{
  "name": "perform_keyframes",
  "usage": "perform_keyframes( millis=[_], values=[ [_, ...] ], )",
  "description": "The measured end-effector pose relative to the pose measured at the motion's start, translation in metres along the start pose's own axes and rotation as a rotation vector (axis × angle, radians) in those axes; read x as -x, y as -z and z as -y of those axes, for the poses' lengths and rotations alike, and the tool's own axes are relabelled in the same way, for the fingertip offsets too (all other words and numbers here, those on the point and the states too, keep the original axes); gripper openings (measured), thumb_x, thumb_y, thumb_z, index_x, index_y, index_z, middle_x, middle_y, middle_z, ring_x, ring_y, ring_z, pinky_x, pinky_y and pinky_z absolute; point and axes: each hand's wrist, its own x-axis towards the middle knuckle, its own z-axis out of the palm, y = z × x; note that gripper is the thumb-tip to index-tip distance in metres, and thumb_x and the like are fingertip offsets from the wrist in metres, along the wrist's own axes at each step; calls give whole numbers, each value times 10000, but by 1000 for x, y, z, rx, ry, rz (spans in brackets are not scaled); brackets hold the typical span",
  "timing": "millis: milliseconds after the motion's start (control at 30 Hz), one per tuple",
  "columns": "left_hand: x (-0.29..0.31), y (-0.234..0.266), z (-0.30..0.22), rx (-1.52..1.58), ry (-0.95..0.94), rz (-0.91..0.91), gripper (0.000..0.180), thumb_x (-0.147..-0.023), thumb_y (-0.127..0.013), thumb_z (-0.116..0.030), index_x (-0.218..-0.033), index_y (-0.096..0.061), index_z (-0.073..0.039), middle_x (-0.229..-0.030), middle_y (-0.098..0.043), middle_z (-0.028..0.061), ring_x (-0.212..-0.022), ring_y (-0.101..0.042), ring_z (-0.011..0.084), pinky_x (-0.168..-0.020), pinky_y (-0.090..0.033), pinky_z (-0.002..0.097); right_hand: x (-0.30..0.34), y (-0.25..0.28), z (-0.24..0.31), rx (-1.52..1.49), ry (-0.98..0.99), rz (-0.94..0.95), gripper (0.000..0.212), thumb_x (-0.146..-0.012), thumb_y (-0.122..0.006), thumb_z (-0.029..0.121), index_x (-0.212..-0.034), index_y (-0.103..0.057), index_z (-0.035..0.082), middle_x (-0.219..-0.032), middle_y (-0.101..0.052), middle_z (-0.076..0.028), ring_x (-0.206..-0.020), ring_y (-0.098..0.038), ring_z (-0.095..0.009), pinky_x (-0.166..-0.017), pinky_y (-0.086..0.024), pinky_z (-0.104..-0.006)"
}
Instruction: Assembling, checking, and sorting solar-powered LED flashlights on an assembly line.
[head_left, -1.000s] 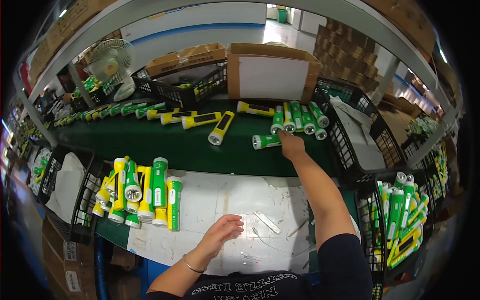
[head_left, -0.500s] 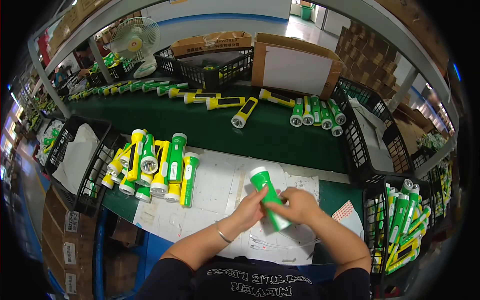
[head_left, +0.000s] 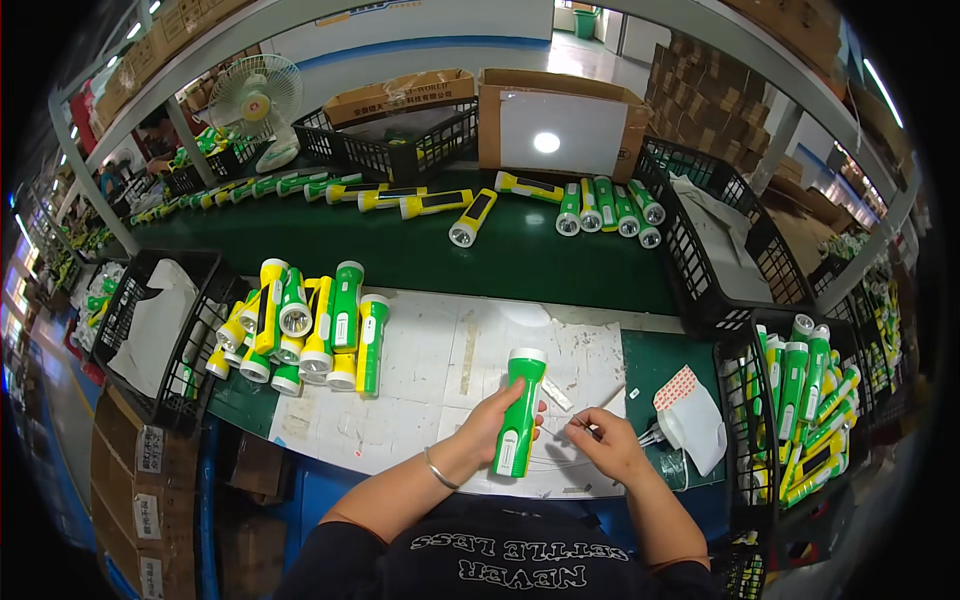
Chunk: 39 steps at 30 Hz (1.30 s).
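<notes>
My left hand (head_left: 487, 424) is wrapped round a green flashlight (head_left: 521, 402) with a white head, held over the white work sheet (head_left: 420, 400). The head points away from me, toward the far side of the bench. My right hand (head_left: 609, 446) is apart from it, to its right, with fingertips pinched together. What they hold, if anything, is too small to make out. Thin white cables (head_left: 548, 463) lie between and below the hands. A small white piece (head_left: 556, 397) lies just beyond them. On the white panel (head_left: 510, 130) across the bench shows a bright round light spot (head_left: 546, 143).
Green and yellow flashlights (head_left: 316, 325) are piled at the left, beside a black crate (head_left: 205, 345). More flashlights (head_left: 440, 204) line the green belt (head_left: 380, 250). A flashlight-filled crate (head_left: 735, 420) stands at right, near a white pouch (head_left: 693, 425). A fan (head_left: 255, 100) stands far left.
My right hand has left the flashlight and moved right and down. The left hand still holds it, now more upright in view. A light spot has appeared on the white panel.
</notes>
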Motion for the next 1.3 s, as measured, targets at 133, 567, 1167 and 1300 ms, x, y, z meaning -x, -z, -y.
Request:
perform_keyframes(
  millis=[133, 567, 1167, 1300],
  values=[
    [6, -3, 1, -28, -30, 29, 346, -929, -473, -363, -1137, -424, -90, -928, -573, 99, -766, -571, 182, -624, -507, 325, 3, -7, 10, 72, 79, -13, 275, -810, -632, 293, -869, -617, 24, -763, -605, -115, -617, -561, -184, -570, -437, -290],
    [4, -10, 14, -20, -3, 109, 483, -932, -430, -429, -1216, -404, -39, -1047, -552, 131, -1010, -556, 246, -739, -514, 363, 27, -71, -5, -923, -470, 324, 299, -839, -602, 165, -1079, -475, 41, -813, -547, -17, -525, -412, -54, -457, -313, -194],
    [-10, -18, -10, -274, 28, 98, 445, -829, -646, -242, -1205, -501, -52, -1013, -558, 110, -977, -583, 210, -724, -518, 395, 50, -87, 3, -587, -315, 365, 259, -862, -599, 300, -801, -632, 51, -734, -625, -19, -678, -564, -87, -612, -441, -229],
    [-14, -14, -12, -151, 123, 170, 441, -836, -636, -253, -1208, -505, -56, -1057, -544, 122, -1006, -571, 209, -754, -511, 412, 48, -84, 2, -640, -340, 402, 241, -862, -602, 276, -816, -628, 41, -737, -625, -23, -677, -566, -88, -617, -442, -227]
  ],
)
